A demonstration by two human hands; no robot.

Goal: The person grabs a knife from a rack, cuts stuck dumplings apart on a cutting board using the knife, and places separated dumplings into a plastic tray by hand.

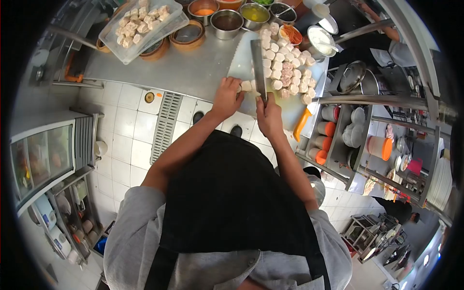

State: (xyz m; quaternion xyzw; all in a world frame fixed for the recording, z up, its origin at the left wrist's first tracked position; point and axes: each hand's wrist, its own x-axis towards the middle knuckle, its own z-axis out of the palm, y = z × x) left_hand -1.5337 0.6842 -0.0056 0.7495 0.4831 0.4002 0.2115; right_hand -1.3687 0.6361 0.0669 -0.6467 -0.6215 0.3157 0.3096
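Observation:
In the head view, my right hand [268,115] is closed around the handle end of a long-bladed knife [257,63]. Its blade points away from me over the white cutting board [240,57]. Left of the blade, the curled fingers of my left hand [227,98] grip a short pale roll [246,85], whose end lies against the knife. Many pale cut pieces [278,65] sit in rows on the board to the right, with a few pinker pieces [286,72] among them. A second knife with an orange handle [302,123] lies at the board's near right edge.
Metal bowls of sauce [227,24] line the back of the steel table [140,72]. A plastic tray of pale chunks [128,55] rests on bamboo steamers [187,41] at the left. To the right are a tub of white powder [319,38] and shelves with orange-lidded containers [325,128].

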